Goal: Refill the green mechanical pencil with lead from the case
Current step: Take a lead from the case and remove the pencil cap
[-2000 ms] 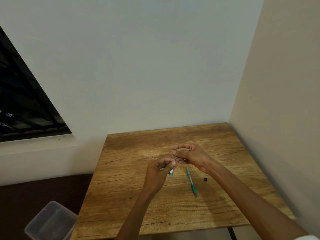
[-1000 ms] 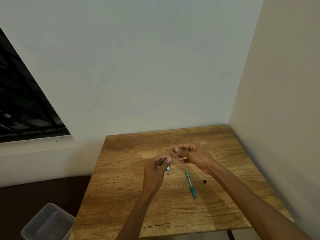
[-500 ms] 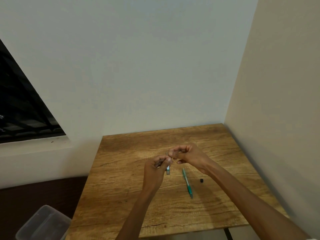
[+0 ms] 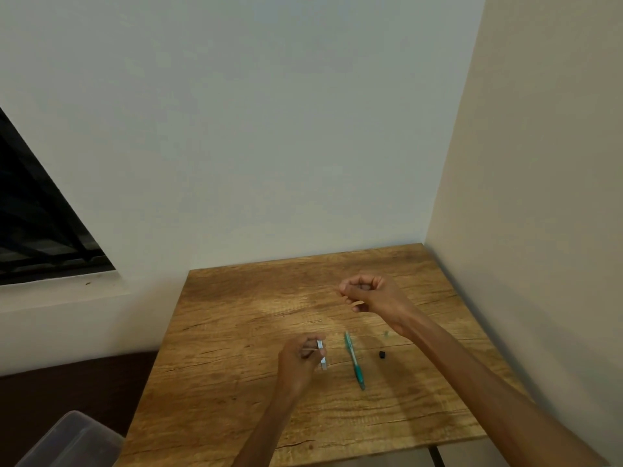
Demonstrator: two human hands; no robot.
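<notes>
While the green mechanical pencil lies flat on the tabletop, untouched, the refill is judged to be at an early-to-middle stage. Its tip points toward 5 o'clock and its rear end toward 12 o'clock. A small black piece, probably the pencil's end cap or eraser plug, lies apart from it at 3 o'clock, which suggests the barrel has already been opened; the open end itself is too small to confirm.

Left hand: fingers curled round the lead case, a slim pale case held roughly upright, low over the tabletop just at 9 o'clock of the pencil.

Right hand: raised toward 12 o'clock of the pencil and well apart from the case, fingertips drawn together in a pinch. A single lead may be between them, but nothing so thin can be made out; what it pinches cannot be told.

Remaining, by judgement: bring the lead to the pencil's rear opening, feed it in, refit the black piece, close and set down the case.

Markings: a pale band on the pencil barrel may carry print, but it is illegible. No brand, label or writing can be read on the case or elsewhere.
</notes>
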